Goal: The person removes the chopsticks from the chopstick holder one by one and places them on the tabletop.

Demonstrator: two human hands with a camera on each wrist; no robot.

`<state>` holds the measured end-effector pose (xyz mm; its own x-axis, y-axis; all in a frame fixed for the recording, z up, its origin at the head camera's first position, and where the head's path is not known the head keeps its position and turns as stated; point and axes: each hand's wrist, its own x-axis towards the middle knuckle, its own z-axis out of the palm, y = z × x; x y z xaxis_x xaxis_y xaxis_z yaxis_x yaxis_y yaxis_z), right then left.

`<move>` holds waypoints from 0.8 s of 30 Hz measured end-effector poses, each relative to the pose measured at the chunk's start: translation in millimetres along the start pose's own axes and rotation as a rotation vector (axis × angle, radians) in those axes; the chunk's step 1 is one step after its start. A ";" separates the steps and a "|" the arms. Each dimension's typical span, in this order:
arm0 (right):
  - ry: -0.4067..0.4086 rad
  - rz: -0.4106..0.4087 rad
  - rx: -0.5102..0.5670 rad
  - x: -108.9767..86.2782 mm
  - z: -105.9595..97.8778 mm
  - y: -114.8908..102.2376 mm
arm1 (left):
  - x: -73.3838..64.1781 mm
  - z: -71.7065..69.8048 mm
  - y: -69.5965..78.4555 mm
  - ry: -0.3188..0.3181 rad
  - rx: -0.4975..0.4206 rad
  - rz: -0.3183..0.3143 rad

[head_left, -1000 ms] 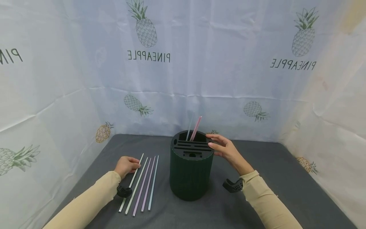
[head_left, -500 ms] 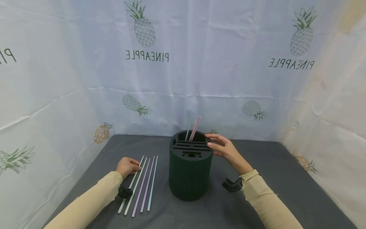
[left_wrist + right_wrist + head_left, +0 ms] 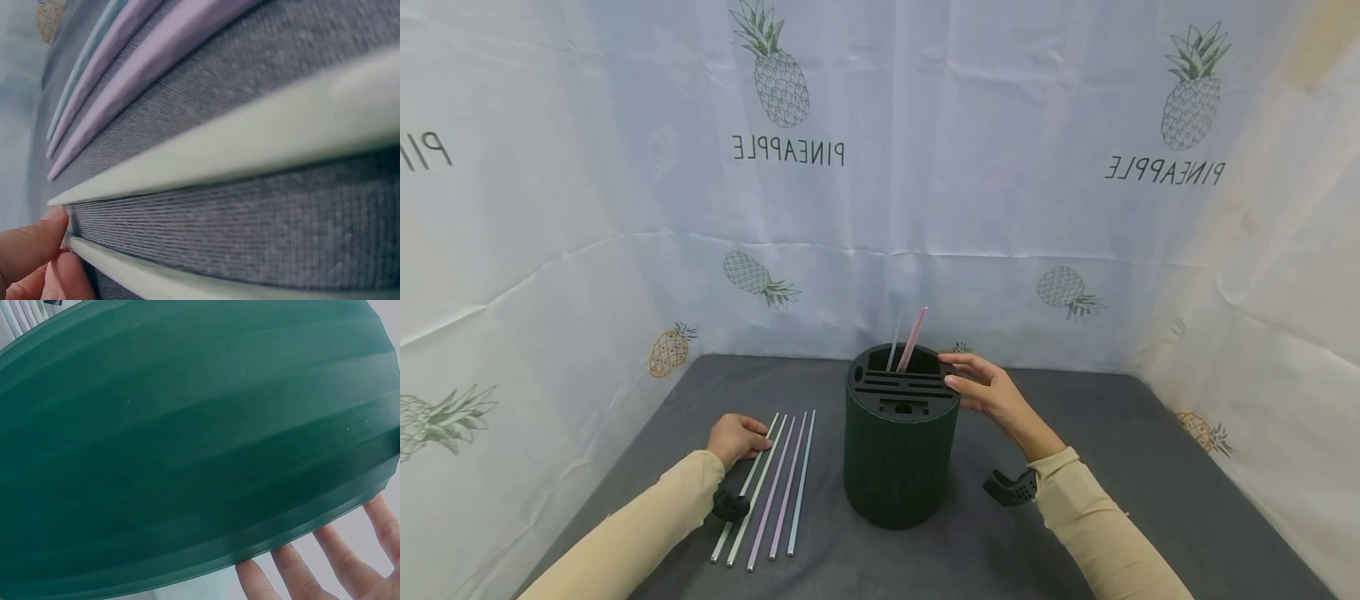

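Note:
In the head view my left hand [image 3: 737, 440] is at the far, thin ends of two pale green chopsticks on the table. The left wrist view shows thumb and fingers pinching the outer green chopstick [image 3: 131, 275] by its tip, with the thumb right at the tip of the inner green chopstick [image 3: 206, 150]. My right hand [image 3: 988, 390] rests on the right side of a dark green round utensil holder [image 3: 898, 467], thumb at its slotted black top. Straight, spread fingers touch the holder's side in the right wrist view.
Two purple chopsticks [image 3: 771, 508] and a blue chopstick [image 3: 800, 492] lie beside the green ones. Pink chopsticks [image 3: 913, 340] and a blue chopstick [image 3: 895, 337] stand in the holder's rear compartment. A pineapple-print curtain [image 3: 925, 200] encloses the grey-covered table [image 3: 1075, 467].
The far end of the outer green chopstick has shifted right, closer to the inner one, with my left hand moving slightly right and nearer. My right hand stays on the holder.

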<state>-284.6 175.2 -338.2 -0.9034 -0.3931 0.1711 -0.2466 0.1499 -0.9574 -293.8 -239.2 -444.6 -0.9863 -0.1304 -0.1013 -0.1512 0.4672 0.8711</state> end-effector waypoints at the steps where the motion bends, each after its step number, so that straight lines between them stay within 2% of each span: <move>1: 0.001 0.002 0.000 -0.2 0.0 0.0 | -0.5 -1.0 1.1 -0.008 -0.006 0.007; 5: 0.001 -0.001 0.001 -1.2 0.1 -0.1 | -3.0 -8.0 14.5 -0.031 -0.059 0.022; 8: -0.003 -0.007 0.001 -1.3 -0.3 0.3 | -5.8 -16.5 38.8 -0.075 -0.138 0.043; 13: 0.000 -0.010 0.002 -0.3 -1.3 0.4 | -12.7 -30.8 100.7 -0.175 -0.278 0.142; 16: 0.007 -0.002 0.001 0.0 -1.8 0.2 | -16.9 -33.0 141.0 -0.210 -0.335 0.211; 20: 0.009 0.004 0.001 0.4 -1.6 0.3 | -19.4 -25.7 187.4 -0.262 -0.371 0.281; 24: 0.001 0.001 0.005 0.9 0.0 1.7 | -17.5 -10.9 221.3 -0.305 -0.368 0.304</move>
<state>-285.9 175.1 -339.7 -0.9040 -0.3923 0.1701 -0.2436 0.1455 -0.9589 -309.2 -143.1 -244.8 -0.9646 0.2466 0.0934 0.1216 0.1017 0.9874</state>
